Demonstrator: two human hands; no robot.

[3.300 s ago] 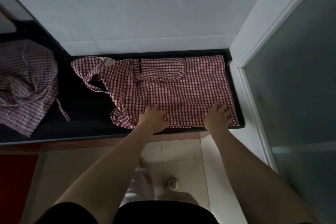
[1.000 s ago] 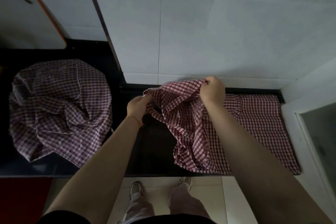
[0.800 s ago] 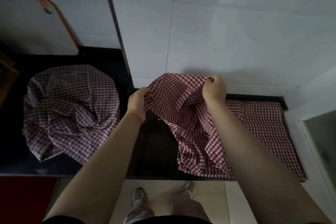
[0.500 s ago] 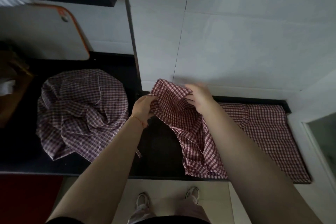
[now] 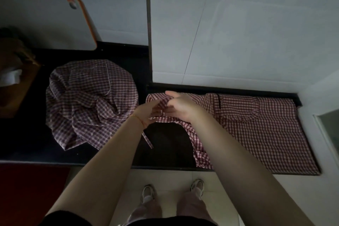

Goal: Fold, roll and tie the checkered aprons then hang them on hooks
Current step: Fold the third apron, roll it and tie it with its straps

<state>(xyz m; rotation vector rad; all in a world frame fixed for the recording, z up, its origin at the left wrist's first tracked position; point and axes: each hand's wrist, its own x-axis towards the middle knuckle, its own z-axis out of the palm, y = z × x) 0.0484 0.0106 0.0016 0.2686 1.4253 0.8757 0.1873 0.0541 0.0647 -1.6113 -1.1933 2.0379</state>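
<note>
A red checkered apron lies spread on the right part of the black counter, pocket up. Its bib end is bunched at the left, where both hands meet. My right hand pinches the bib's fabric between thumb and fingers. My left hand reaches in from the left and holds the same bunched edge. A thin strap hangs from under my left wrist onto the counter. A second checkered apron sits crumpled in a heap further left on the counter.
A white cutting board with an orange rim leans on the back wall at left. A brown tissue box stands at the far left. A tiled wall juts out behind the spread apron; a glass panel bounds the right.
The bib, held raised above the counter a second ago, now lies low and flat. Both hands have come together at its left end. The view has tilted further left.
</note>
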